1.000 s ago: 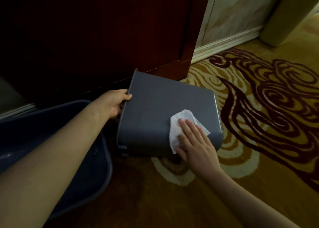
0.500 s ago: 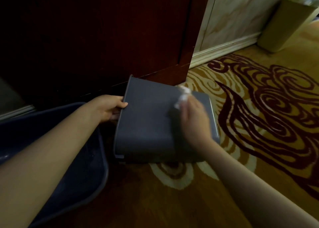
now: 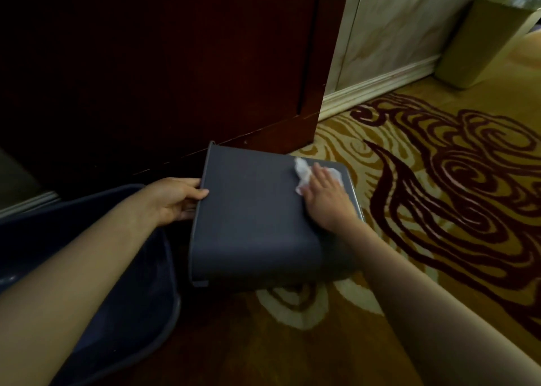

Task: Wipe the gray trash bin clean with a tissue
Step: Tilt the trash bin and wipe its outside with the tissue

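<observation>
The gray trash bin [image 3: 251,213] lies on its side on the carpet, its open rim facing left. My left hand [image 3: 175,198] grips that rim at the upper left, thumb on the outer wall. My right hand [image 3: 328,201] lies flat on the bin's upturned side near its far right corner, pressing a crumpled white tissue [image 3: 304,172] against it. Part of the tissue sticks out beyond my fingers; the rest is hidden under the palm.
A dark blue basin [image 3: 140,306] sits at the left under my left forearm. A dark wooden door or cabinet [image 3: 175,63] stands right behind the bin. A green bin [image 3: 486,40] stands by the wall at the far right. Patterned carpet [image 3: 439,181] spreads to the right.
My right hand has slid the tissue from the bin's near side up to its far right corner. My left hand stays on the rim.
</observation>
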### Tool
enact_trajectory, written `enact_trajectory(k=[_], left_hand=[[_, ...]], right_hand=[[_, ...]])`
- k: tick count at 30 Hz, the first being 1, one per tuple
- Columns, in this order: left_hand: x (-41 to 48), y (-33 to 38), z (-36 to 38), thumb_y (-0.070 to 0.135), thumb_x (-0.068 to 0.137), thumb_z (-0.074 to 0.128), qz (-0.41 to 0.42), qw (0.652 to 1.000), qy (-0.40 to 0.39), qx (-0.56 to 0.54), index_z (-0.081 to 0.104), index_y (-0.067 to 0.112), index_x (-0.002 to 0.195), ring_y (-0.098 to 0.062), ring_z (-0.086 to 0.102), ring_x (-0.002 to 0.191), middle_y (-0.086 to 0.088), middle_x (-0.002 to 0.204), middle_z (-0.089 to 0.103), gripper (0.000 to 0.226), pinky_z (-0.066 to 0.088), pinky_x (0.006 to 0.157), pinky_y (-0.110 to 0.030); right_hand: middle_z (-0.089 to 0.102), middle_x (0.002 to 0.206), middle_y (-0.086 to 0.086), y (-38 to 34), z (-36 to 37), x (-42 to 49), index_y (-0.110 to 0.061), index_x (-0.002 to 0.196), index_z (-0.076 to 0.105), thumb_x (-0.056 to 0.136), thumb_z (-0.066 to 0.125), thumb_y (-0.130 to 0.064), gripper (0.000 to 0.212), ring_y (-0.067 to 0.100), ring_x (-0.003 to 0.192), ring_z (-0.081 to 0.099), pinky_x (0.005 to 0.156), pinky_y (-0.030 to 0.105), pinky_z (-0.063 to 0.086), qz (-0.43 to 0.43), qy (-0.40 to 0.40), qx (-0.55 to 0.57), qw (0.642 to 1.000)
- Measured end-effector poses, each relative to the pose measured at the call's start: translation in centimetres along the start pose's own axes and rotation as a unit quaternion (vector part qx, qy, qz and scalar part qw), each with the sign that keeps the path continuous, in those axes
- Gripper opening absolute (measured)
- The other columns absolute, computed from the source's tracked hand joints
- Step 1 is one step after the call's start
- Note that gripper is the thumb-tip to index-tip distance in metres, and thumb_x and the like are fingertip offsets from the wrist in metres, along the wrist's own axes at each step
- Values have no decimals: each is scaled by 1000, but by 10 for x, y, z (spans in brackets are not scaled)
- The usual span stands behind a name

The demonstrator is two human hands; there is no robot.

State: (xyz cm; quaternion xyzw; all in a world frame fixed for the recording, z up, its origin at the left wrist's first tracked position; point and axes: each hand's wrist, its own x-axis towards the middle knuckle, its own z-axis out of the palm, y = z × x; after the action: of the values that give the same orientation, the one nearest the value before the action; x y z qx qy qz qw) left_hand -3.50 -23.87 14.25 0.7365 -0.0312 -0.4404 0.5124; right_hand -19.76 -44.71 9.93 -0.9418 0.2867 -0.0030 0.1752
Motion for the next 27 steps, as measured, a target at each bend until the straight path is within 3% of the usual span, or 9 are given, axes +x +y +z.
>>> enact_trajectory(k=[5,8,12,14,17,20,24,26,27], left_hand=[[13,18,-7,3,88,48,-33,999,-17,-5,53,10,122,-21,61,83,-7,95,63,35,59,57,-32],[33,36,-5,19,88,54,-26,999,23,-7,53,12,118,-22,60,83,-7,97,60,31,50,63,-36],[63,66,9,31,91,51,-31,997,64,36,50,14,110,-21,52,71,-7,84,53,26,43,56,-34],[74,77,13,31,92,50,-44,995,77,34,51,8,96,-22,50,69,-8,82,52,23,43,56,-35],[81,85,23,18,95,44,-52,989,133,37,51,3,77,-20,46,62,-8,75,49,25,45,47,-30],[82,82,34,10,95,40,2,980,195,33,45,6,64,-17,41,56,-6,68,44,33,41,42,-25],[63,78,38,16,93,44,75,978,195,-18,54,7,75,-20,51,74,-9,91,56,23,49,76,-35],[33,79,34,22,93,48,156,965,207,-50,61,7,94,-20,56,82,-6,95,60,20,48,78,-32],[22,77,39,26,93,48,194,958,201,-67,62,11,95,-17,58,80,-3,90,61,20,48,73,-28]], right_hand=[[-1,157,8,41,-4,-21,-11,147,8,101,19,-31,51,15,142,-5,104,25,-8,65,-1,64,996],[3,157,3,44,2,-43,-15,147,12,101,24,-28,49,15,142,2,108,26,3,81,40,93,992],[7,156,-4,51,9,-70,-20,146,14,100,30,-26,49,11,140,15,105,21,16,89,69,101,988],[7,156,-11,52,12,-81,-28,146,13,99,29,-33,50,3,134,21,97,15,18,107,86,150,979],[8,155,-14,53,14,-91,-32,146,13,98,27,-38,50,4,136,22,101,19,21,108,83,177,975],[17,155,-11,47,5,-92,-30,145,21,98,29,-38,48,7,137,23,107,26,21,112,122,206,964],[35,149,-3,20,-17,-78,-26,141,32,98,32,-35,45,8,133,31,109,35,28,74,203,272,938],[57,128,6,-8,-37,-70,-21,129,49,97,32,-34,38,18,116,53,96,42,45,38,227,333,914],[63,109,6,-17,-46,-65,-19,117,54,98,32,-34,33,17,100,60,84,39,49,20,245,357,901]])
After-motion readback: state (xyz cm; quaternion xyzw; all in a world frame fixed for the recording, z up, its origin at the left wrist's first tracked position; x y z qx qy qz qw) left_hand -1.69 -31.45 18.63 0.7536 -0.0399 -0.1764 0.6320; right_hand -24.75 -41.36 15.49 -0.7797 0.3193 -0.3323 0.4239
